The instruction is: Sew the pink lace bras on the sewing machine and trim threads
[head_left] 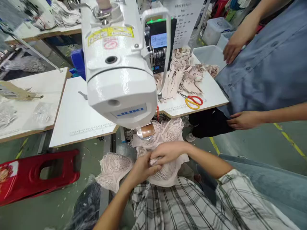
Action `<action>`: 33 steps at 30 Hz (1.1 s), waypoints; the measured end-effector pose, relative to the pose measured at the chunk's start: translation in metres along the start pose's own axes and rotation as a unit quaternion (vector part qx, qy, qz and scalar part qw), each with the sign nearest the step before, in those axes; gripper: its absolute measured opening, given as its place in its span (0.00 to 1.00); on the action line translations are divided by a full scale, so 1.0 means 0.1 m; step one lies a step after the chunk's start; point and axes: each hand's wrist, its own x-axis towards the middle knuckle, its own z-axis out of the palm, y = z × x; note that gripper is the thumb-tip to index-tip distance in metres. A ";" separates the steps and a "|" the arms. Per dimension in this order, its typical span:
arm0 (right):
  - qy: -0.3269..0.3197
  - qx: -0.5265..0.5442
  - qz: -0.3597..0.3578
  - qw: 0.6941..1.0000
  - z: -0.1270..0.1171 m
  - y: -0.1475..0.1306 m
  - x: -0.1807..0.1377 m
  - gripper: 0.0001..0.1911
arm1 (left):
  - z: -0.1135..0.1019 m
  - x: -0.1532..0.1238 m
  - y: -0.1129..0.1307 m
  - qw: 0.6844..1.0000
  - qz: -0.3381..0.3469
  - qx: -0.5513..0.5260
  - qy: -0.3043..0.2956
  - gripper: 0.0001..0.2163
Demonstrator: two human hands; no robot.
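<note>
Grips pale pink lace cup with left hand and right hand, both closed on the fabric, in front of plaid shirt, just below sewing machine. Has more lace close by at the machine, another lace piece to the left; can't tell if joined. Farther out, shows scissors beside fabric strips on white table, co-worker at right, red stool at left.

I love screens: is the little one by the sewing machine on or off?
On. The screen glows pale blue, and a green strip is lit above it.
</note>
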 end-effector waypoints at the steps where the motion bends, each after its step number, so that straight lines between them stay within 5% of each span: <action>1: 0.091 -0.020 0.084 0.992 -0.18 0.11 -0.09 0.09 | 0.01 0.05 -0.06 0.999 -0.001 -0.023 -0.045 0.12; 4: 0.323 -0.073 0.298 0.895 -0.76 0.43 -0.27 0.12 | 0.04 0.16 -0.18 0.988 -0.004 -0.095 -0.123 0.21; 6: 0.404 -0.093 0.372 0.831 -1.16 0.61 -0.28 0.16 | 0.09 0.18 -0.20 0.979 -0.009 -0.159 -0.124 0.23; 10: 0.465 -0.090 0.456 0.753 -1.80 0.86 -0.13 0.18 | 0.16 0.17 -0.16 0.980 -0.020 -0.176 -0.096 0.26; 14: 0.490 -0.075 0.456 0.739 -1.95 0.97 -0.08 0.13 | 0.14 0.15 -0.15 0.981 -0.003 -0.190 -0.039 0.29; 18: 0.551 -0.069 0.430 0.712 -1.85 1.01 -0.17 0.19 | 0.10 0.14 -0.14 0.980 -0.036 -0.192 0.031 0.29; 21: 0.586 -0.069 0.406 0.698 -1.79 1.04 -0.26 0.12 | 0.07 0.15 -0.07 0.988 -0.026 -0.151 0.014 0.27; 23: 0.641 -0.009 0.329 0.693 -1.71 1.07 -0.31 0.06 | 0.03 0.14 -0.03 0.992 0.010 -0.124 0.006 0.28; 25: 0.672 0.180 0.163 0.699 -1.54 1.07 -0.35 0.04 | -0.02 0.12 0.00 0.992 0.037 -0.116 0.037 0.28; 28: 0.564 0.452 -0.036 0.690 -1.05 0.97 -0.33 0.16 | -0.09 0.06 0.03 0.985 0.043 -0.123 0.111 0.27; 33: 0.389 0.540 -0.128 0.735 -0.01 0.59 -0.15 0.14 | -0.19 -0.09 0.14 0.979 0.052 -0.157 0.115 0.20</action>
